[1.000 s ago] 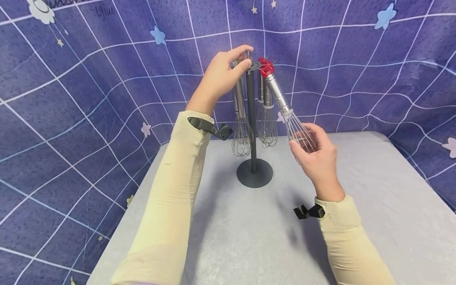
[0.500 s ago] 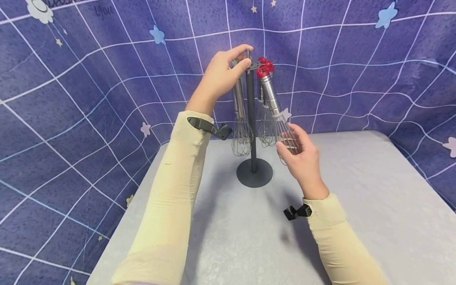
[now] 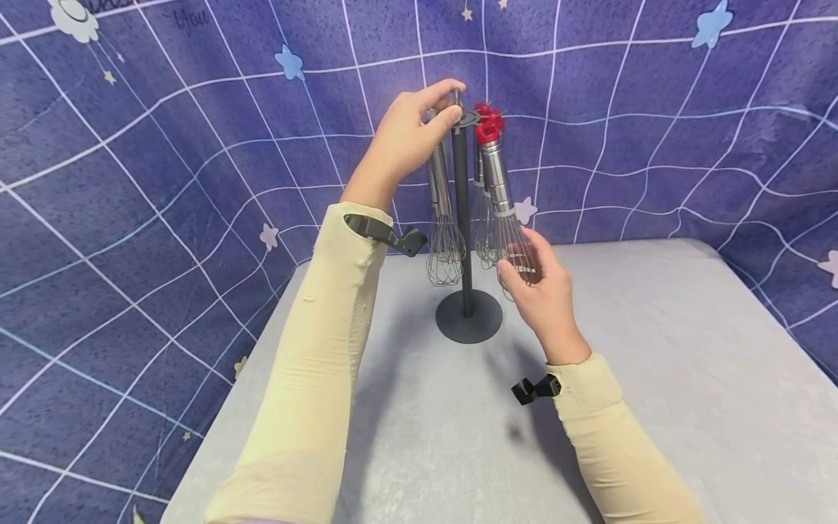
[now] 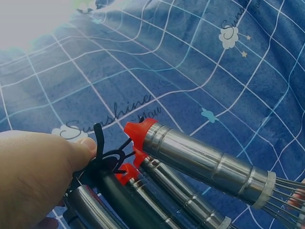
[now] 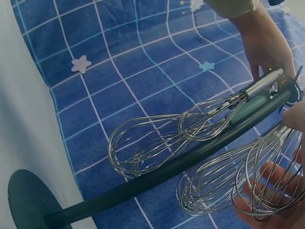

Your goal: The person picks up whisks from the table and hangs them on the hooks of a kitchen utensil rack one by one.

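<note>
A dark whisk stand [image 3: 463, 225] has a round base and hooks at its top. My left hand [image 3: 407, 145] pinches the short upright piece at its top between thumb and finger. Around the wire loops of a steel whisk [image 3: 499, 178] my right hand [image 3: 545, 295] curls its fingers. That whisk tilts, its red handle end [image 4: 141, 133] up against the hooks; whether a hook passes through it I cannot tell. More red-ended whisks [image 4: 167, 179] hang behind it. On the pole's left side hang further whisks [image 3: 443, 193], their tops hidden by my left hand.
The stand's round base [image 3: 468, 327] sits on a table with a pale grey cover [image 3: 419, 451]. A blue curtain [image 3: 622, 145] with grid lines and stars hangs close behind the stand. Dark wrist mounts [image 3: 537, 389] are strapped over both sleeves.
My right hand has moved left towards the pole with the whisk, which now leans less. The red end dipped off to the left, then came back up beside the hooks. My left hand stayed put.
</note>
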Action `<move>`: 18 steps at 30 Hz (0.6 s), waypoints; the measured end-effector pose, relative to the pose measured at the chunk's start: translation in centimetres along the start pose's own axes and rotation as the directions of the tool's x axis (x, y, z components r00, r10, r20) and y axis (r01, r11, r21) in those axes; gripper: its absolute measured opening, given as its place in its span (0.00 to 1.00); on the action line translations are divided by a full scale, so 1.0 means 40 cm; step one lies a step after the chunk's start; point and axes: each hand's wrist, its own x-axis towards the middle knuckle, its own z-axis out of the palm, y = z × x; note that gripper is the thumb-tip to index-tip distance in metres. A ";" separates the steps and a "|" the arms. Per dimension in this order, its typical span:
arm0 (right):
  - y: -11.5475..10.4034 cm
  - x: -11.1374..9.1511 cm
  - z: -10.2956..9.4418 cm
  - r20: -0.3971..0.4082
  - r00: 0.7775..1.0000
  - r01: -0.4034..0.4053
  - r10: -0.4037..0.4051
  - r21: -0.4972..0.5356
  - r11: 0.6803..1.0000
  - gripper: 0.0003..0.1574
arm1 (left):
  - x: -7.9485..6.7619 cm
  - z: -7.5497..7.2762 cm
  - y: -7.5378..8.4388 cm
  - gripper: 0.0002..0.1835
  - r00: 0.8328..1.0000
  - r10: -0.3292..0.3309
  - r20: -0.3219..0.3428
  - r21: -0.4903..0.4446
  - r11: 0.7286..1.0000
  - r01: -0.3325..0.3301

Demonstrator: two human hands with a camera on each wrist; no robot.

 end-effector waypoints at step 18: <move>0.086 0.006 0.011 0.053 0.998 -0.021 0.025 -0.080 0.997 0.41 | 0.004 0.006 0.001 0.21 1.000 0.007 -0.016 0.015 1.000 -0.007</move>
